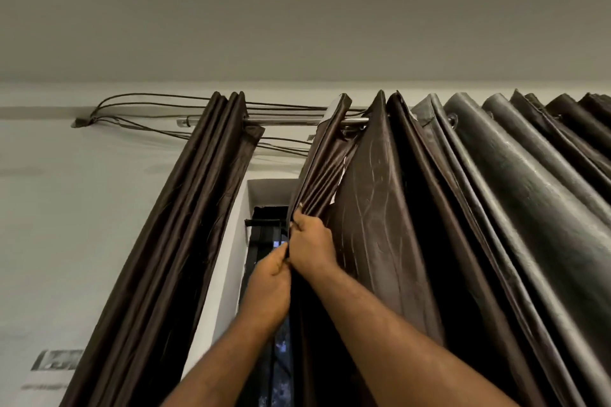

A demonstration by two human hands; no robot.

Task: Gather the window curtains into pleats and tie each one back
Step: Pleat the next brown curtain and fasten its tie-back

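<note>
Two dark brown satin curtains hang from a metal rod (284, 121). The left curtain (172, 241) hangs gathered in narrow folds at the window's left side. The right curtain (429, 225) spreads in wide folds toward the right. My right hand (312, 246) grips the bunched leading edge of the right curtain, just below a fan of small pleats. My left hand (269, 287) pinches the same edge right beneath it, the two hands touching. Both forearms reach up from the bottom of the frame.
Between the curtains a white window recess (238, 241) opens with a dark window (267, 241) behind it. Several thin cables (148, 106) run along the wall above the rod from a fixing at the left. The ceiling fills the top.
</note>
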